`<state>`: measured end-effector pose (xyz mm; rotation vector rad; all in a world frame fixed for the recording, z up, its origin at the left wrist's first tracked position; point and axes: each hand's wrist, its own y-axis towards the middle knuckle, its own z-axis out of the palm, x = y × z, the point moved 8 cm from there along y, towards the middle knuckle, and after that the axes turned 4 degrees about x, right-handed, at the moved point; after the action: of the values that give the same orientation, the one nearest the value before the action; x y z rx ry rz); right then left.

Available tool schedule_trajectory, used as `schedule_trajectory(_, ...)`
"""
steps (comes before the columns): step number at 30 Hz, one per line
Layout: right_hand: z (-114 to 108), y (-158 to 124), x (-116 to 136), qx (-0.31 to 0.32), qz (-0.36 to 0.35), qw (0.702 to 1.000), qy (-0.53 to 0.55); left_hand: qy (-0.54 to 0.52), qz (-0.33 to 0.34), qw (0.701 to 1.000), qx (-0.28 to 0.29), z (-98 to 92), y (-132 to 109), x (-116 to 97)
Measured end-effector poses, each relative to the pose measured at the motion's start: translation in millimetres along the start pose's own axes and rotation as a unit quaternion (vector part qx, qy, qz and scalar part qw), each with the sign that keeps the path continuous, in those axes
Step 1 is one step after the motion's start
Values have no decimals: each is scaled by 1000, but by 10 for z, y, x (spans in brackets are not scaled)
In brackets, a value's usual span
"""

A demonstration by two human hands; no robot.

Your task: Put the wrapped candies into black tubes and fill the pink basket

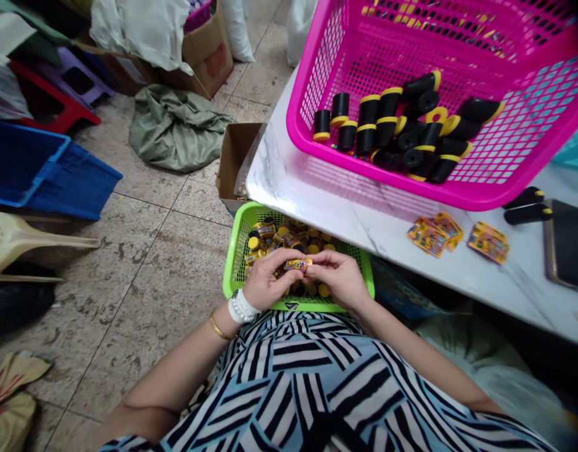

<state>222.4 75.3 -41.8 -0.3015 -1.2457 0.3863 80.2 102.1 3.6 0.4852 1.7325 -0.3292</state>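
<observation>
I have the green basket (pixel 231 270) set low, apparently to catch drops. Over it, my left hand's (pixel 264 282) fingers grip one end of a small labelled canister (pixel 297 264); my right hand's (pixel 342 280) fingers pinch the other, likely to steady it. Rightward, flat labels (pixel 430 236) lie on the bench (pixel 279 172) before the pink basket (pixel 387 177), seemingly for easy reach.

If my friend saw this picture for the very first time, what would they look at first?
Probably the big bright pink basket at the upper right, on the white table, with black-and-yellow containers inside. Next might come the lime-green basket in the middle, where the left hand and right hand hold a small colourful labelled piece above it.
</observation>
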Motion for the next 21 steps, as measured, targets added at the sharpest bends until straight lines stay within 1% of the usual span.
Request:
schedule_trajectory(2,-7,-11,-32,2,4,1000,4,2,-9,1000,16,24,15,37)
schedule_trajectory(3,-13,-24,-22,0,-7,1000,-1,-8,-21,1000,21,38,19,55)
schedule_trajectory(5,-27,-57,41,-8,-47,999,-20,-61,-64,996,20,68,17,109)
schedule_trajectory(7,-22,-83,111,4,-83,996,-36,-134,-123,983,16,116,-2,184)
schedule_trajectory(9,17,-89,138,51,-90,993,-50,-188,-175,966,22,183,-28,254)
schedule_trajectory(11,37,-86,150,91,-89,990,-55,-228,-213,949,41,265,-50,309)
schedule_trajectory(12,27,-84,163,95,-94,990,-52,-251,-228,939,46,303,-61,336)
schedule_trajectory(14,-10,-83,199,80,-111,990,-36,-308,-259,914,47,377,-87,390)
schedule_trajectory(15,-17,-87,213,73,-119,990,-29,-333,-272,902,40,408,-99,413)
schedule_trajectory(17,16,-104,218,80,-124,988,-37,-376,-292,879,27,470,-124,443)
schedule_trajectory(19,49,-125,198,86,-123,987,-52,-412,-304,859,21,533,-146,442)
schedule_trajectory(21,27,-141,171,70,-123,989,-43,-457,-302,836,23,587,-159,409)
